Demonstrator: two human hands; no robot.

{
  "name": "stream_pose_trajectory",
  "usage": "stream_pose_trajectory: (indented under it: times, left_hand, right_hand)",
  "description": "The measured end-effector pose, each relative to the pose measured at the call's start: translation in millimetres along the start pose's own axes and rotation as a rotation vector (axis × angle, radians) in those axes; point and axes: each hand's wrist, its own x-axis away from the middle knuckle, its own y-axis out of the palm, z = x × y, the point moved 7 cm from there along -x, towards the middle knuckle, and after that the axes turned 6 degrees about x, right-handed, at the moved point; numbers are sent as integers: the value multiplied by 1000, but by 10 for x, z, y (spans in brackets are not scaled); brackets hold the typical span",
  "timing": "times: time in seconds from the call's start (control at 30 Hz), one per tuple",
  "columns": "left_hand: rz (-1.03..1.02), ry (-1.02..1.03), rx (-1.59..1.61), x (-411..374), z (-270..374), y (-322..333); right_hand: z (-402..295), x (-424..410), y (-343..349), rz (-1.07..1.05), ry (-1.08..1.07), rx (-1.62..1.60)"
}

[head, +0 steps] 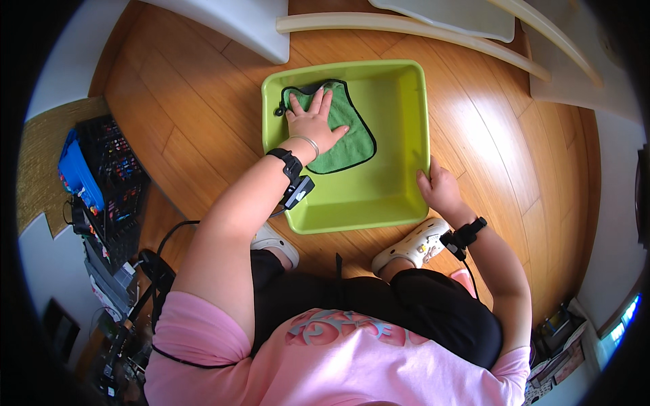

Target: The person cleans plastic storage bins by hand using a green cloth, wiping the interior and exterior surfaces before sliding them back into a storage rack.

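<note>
A lime-green rectangular plastic tub [393, 152] stands on the floor in front of me. Inside it, towards the left, lies a green cloth [350, 137] with black edging and a small black loop at its upper left corner. Palm down with fingers spread, my left hand [311, 122] rests flat on the cloth and covers part of it. On the tub's right side, my right hand [442, 188] grips the rim, thumb on the inner side and fingers outside. Both wrists wear small black strapped devices.
The wood-plank floor [193, 116] surrounds the tub. A pale curved rail [406, 24] and a white furniture panel [249, 25] stand beyond it. At left are a black crate [119, 152] and a blue container [78, 172]. My feet in white clogs [414, 246] flank the tub's near side.
</note>
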Motion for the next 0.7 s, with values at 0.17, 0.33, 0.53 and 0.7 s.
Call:
stream_pose_trajectory:
  times: [0.17,0.33,0.53,0.7]
  left_hand:
    - [118,7,-44,-91,39,-60]
    - [316,-34,-67,-231,-17,-214]
    - [265,-105,-27,-319,7,-331]
    - [171,-227,-26,-311,124,-216]
  right_hand:
    - [14,-17,-15,34,9,-6]
    - [-69,-36,-80,52,7,-39]
    - [-43,-38,-58,37,23,-32]
    - [-57,-67,-63,10,43,-34]
